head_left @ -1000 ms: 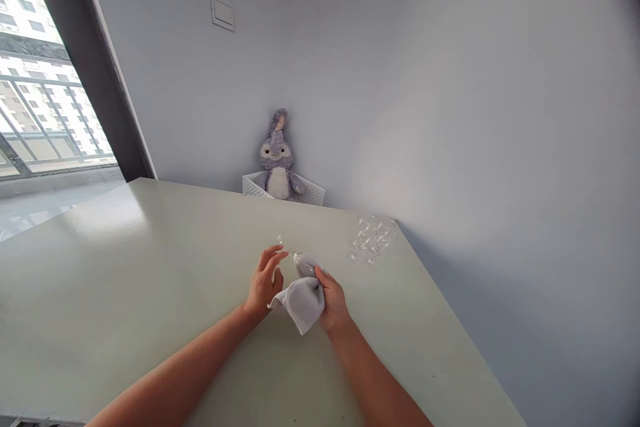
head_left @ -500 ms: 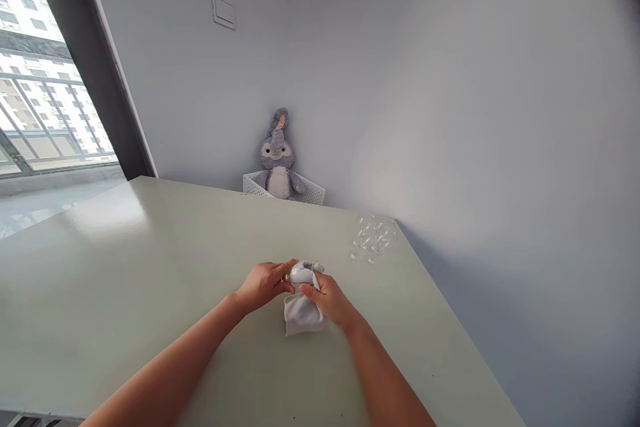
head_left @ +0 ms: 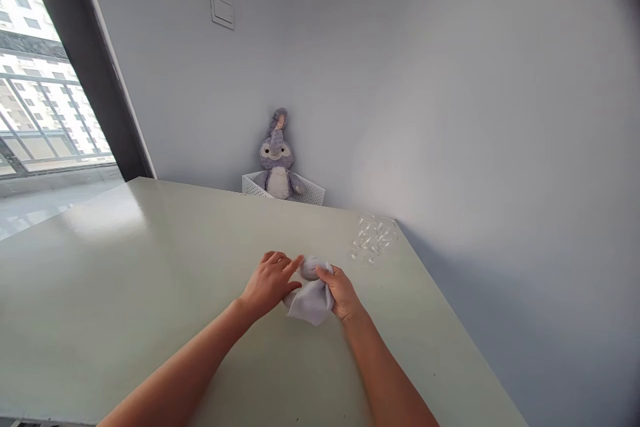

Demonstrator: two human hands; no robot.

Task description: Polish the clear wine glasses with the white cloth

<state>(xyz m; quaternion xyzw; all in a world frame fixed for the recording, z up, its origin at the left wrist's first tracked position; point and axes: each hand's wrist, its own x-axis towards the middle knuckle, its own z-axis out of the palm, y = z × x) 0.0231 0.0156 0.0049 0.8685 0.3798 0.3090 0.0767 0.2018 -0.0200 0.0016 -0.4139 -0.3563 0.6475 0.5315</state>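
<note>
Pale tabletop [head_left: 175, 273]; glass [head_left: 308, 269] and cloth [head_left: 310, 305] between left hand [head_left: 269, 285] and right hand [head_left: 343, 291].

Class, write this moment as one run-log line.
right hand: holding cloth against glass | left hand: at glass, grip unclear | other clear glassware: on table, far right

This looks like a room in a home, probably a flat in a tall block. A soft grey toy [head_left: 277, 167] with a white belly sits in a white basket [head_left: 316, 194] against a plain pale wall [head_left: 450, 93], which carries an ordinary light switch [head_left: 222, 9]. At the left, beside a dark frame [head_left: 83, 60], the view opens onto a railing [head_left: 50, 82] and a pale building [head_left: 25, 10] with many rows of windows. The smooth, pale, glossy bench [head_left: 165, 267] and the clear glassware [head_left: 373, 240] near its far corner also suit a household.
</note>
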